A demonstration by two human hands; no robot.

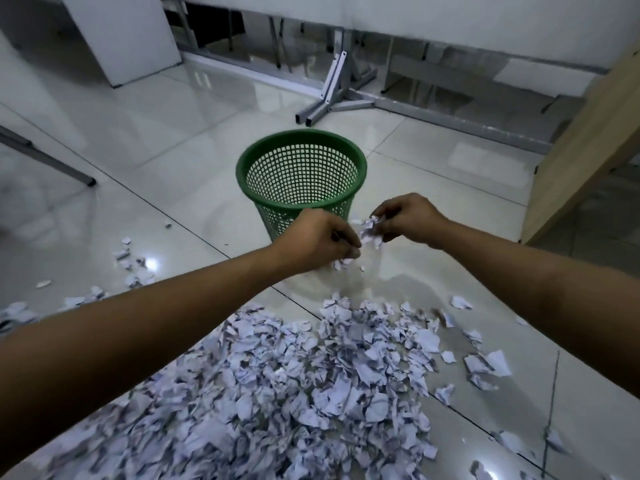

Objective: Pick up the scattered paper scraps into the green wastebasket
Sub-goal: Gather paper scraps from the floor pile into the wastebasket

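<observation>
A green mesh wastebasket (301,147) stands upright on the tiled floor, and no scraps show through its opening. Just in front of it, above the floor, my left hand (317,242) and my right hand (403,218) each grip a small bunch of white paper scraps (370,230) between curled fingers. A few bits hang or fall below my left hand. A large heap of torn paper scraps (294,386) covers the floor near me, under my forearms.
More loose scraps (130,252) lie scattered to the left and some scraps (486,365) to the right. A metal table foot (327,98) stands behind the basket. A wooden panel (585,147) rises at the right, a grey leg (45,157) at the left.
</observation>
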